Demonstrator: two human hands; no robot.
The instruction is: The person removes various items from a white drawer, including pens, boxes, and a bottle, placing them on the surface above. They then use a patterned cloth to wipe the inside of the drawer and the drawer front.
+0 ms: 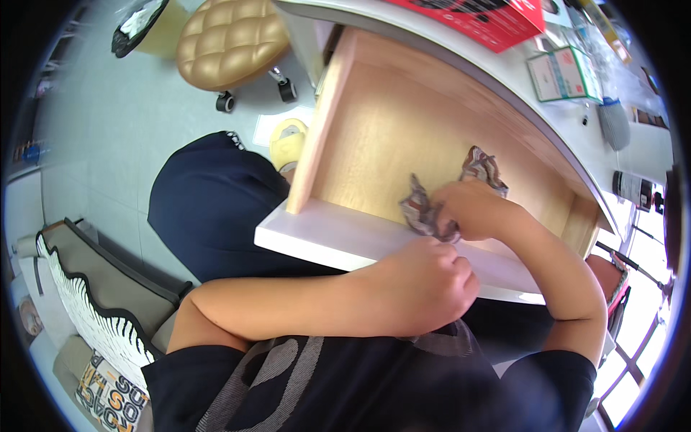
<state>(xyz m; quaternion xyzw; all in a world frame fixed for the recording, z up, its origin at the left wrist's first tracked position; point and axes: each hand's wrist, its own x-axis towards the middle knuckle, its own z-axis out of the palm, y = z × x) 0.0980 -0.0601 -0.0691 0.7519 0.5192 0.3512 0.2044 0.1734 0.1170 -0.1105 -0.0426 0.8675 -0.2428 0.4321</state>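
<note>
An open wooden drawer (378,140) with a white front edge lies before me. My right hand (467,208) is inside it, near the front, closed on a crumpled, patterned brown and grey cloth (421,213). Part of the cloth sticks out on either side of the hand. My left hand (440,286) is curled into a fist just outside the drawer front, below the right hand. Its fingers are mostly turned away, so whether it holds anything cannot be seen.
Above the drawer, a white desktop carries a red box (486,21), a white and green box (564,75) and a grey pouch (614,124). A gold tufted stool (232,43) on casters and a bin (162,32) stand at upper left. A sofa (119,270) is at lower left.
</note>
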